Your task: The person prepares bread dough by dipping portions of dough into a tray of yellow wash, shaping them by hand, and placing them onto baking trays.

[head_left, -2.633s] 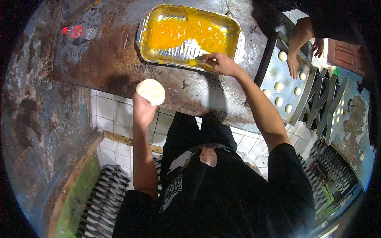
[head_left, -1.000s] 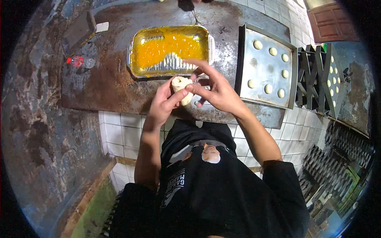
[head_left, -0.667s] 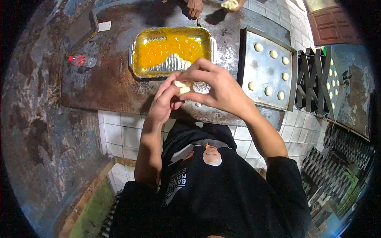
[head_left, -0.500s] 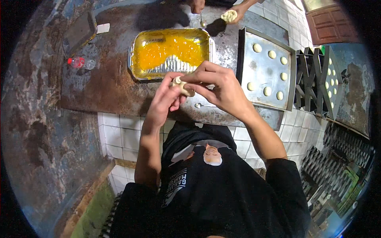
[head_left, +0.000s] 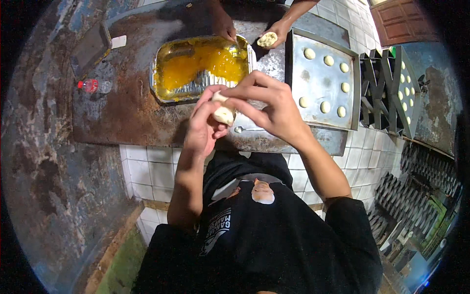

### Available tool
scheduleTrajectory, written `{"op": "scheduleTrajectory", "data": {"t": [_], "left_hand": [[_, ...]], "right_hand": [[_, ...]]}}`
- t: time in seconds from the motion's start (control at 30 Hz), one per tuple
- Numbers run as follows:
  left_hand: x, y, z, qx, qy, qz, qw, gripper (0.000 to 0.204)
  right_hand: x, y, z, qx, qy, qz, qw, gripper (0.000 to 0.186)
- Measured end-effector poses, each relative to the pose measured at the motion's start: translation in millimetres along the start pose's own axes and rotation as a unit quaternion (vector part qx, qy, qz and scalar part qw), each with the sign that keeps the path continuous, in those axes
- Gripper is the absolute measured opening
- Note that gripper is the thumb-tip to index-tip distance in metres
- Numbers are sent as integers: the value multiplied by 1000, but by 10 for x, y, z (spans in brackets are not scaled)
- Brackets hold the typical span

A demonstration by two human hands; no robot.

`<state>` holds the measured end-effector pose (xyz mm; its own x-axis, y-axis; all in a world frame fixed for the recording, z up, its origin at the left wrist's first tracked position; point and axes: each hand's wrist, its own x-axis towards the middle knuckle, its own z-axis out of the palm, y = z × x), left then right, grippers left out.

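Pale soft dough (head_left: 223,115) is pinched in front of me, above the table's near edge. My left hand (head_left: 199,125) is closed round it from the left, thumb and fingers curled. From the right, my right hand (head_left: 274,105) presses its thumb and fingertips onto the upper part of the dough. The dough's top is partly hidden by my fingers. Just beyond is a foil tray (head_left: 154,81) of glossy orange-yellow filling (head_left: 181,68). Below my right fingers, a metal spoon (head_left: 239,129) lies on the table.
Across the table, a co-worker's hand (head_left: 224,25) dips into the tray's far right corner; their other hand (head_left: 280,33) holds flattened dough (head_left: 267,39). A baking tray (head_left: 313,81) with several dough balls stands right, beside a dark metal rack (head_left: 382,93). A plastic bottle (head_left: 95,86) lies left.
The dough has turned in my hands, showing a rounder lower part. The co-worker's left-side hand has moved from beyond the tray into its filling. The whole view has shifted slightly.
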<state>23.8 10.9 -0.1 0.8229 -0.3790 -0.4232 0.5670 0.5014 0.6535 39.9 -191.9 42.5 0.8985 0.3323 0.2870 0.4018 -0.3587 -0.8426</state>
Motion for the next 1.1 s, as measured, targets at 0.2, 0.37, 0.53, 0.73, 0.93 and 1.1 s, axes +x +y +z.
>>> {"op": "scheduleTrajectory", "data": {"t": [0.2,0.37,0.53,0.73,0.93,1.1], "left_hand": [[28,-93,388,80,35,20,996,34],[158,-311,718,43,58,21,997,40],[280,-566,1055,124,14,67,990,33],[466,-841,1528,121,34,69,990,30],[594,-1002,1983,85,14,57,995,37],[633,-1039,2467,200,46,156,966,44]], "right_hand": [[-150,-95,-178,-2,30,17,999,24],[-325,87,-465,-60,60,23,996,28],[-514,203,-921,73,73,118,988,22],[-746,250,-1504,24,44,47,998,41],[-1015,661,-1822,26,80,6,996,25],[-1277,787,-2034,500,77,298,810,32]]}}
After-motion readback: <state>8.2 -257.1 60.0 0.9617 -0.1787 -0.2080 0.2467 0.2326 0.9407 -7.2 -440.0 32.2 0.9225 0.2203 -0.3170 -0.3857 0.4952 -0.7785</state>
